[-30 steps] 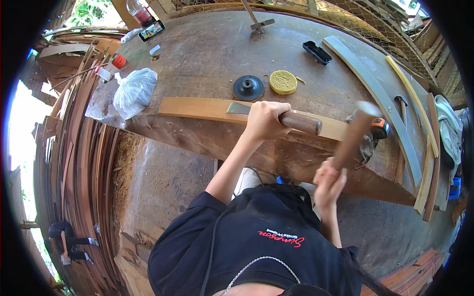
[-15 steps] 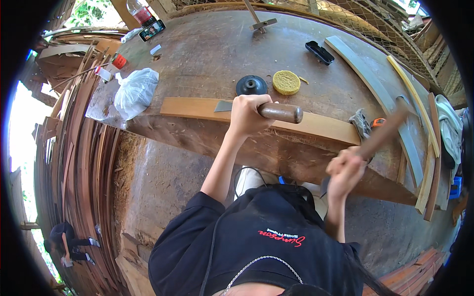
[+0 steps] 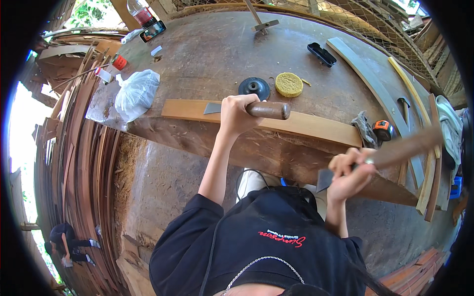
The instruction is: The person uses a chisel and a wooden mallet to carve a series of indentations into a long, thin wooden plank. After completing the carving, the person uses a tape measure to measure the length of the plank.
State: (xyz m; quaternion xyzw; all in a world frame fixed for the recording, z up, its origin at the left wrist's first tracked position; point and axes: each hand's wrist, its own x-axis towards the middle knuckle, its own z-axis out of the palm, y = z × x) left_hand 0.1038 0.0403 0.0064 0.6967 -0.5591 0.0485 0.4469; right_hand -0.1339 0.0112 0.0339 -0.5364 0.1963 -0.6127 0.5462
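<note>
My left hand (image 3: pixel 233 116) is closed around a chisel (image 3: pixel 271 110). Its brown wooden handle points right, and its flat metal blade lies over the light-brown wooden board (image 3: pixel 321 127) along the bench's near edge. My right hand (image 3: pixel 349 172) grips what looks like a second, wide chisel (image 3: pixel 405 148) near where handle and metal meet. That tool's wooden handle is smeared by motion and reaches up to the right, while a grey blade sticks out below my fingers. The two tools are apart. Beyond my left hand sit a black rubber disc (image 3: pixel 254 88) and a round yellow sponge-like pad (image 3: pixel 289 85).
A tape measure (image 3: pixel 383 129), a grey rag (image 3: pixel 363 126) and a hammer (image 3: pixel 405 109) lie at the right. Farther back are a black tray (image 3: pixel 322 54) and a curved grey plank (image 3: pixel 368 79). A white plastic bag (image 3: pixel 137 93) sits left; a person (image 3: pixel 71 244) is at far left.
My left hand and its chisel have shifted a little left along the board. My right hand's tool has tipped down to the right, uncovering the tape measure and the hammer.
</note>
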